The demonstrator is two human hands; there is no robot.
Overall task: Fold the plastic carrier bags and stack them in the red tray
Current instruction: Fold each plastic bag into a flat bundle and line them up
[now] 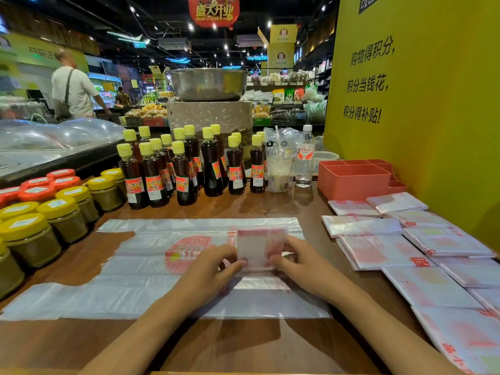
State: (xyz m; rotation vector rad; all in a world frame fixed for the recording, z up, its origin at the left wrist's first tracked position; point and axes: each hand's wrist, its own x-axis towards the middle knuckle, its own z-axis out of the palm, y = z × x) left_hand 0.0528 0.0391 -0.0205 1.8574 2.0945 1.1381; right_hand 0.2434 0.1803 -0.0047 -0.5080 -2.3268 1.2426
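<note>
Just short of the red tray [354, 180], toward the person, a folded bag [261, 247] stands upright between both hands on a flat carrier bag [151, 269] spread over the desk [243, 345]. Left hand [213, 263] pinches its left edge, right hand [295, 255] its right; each grip is narrow, closed on the packet. From the packet, the tray lies beyond and to the right, nearer the right hand. More bags [405, 244] lie below the tray.

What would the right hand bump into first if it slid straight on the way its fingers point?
Its fingers already pinch the folded bag; beyond that, the right hand would probably meet the left hand, which grips the bag's other edge.
</note>
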